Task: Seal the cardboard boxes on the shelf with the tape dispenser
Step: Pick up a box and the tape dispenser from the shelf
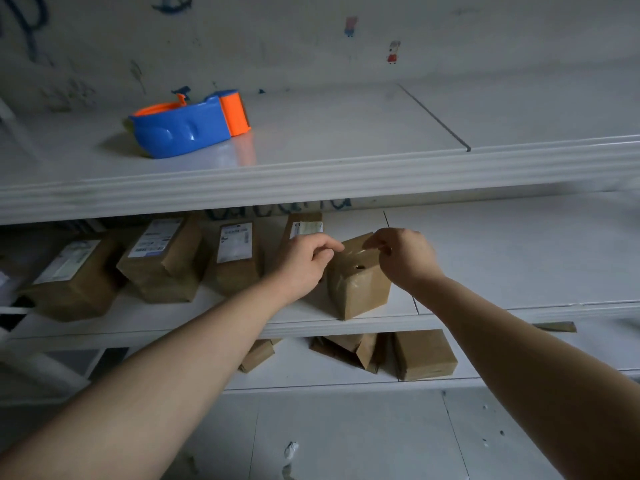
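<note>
A small brown cardboard box (356,282) stands tilted near the front edge of the middle shelf (311,325). My left hand (304,261) pinches at its upper left corner. At its upper right edge my right hand (405,258) does the same, and a strip of clear tape (353,252) stretches between the two hands over the box top. The blue and orange tape dispenser (188,124) lies alone on the top shelf (346,174), well above and left of both hands.
Several labelled brown boxes (162,261) lean in a row on the middle shelf, left of the held box. More brown boxes (424,355) lie on the lowest shelf. A scribbled white wall (311,39) backs the shelves, above a pale tiled floor (346,438).
</note>
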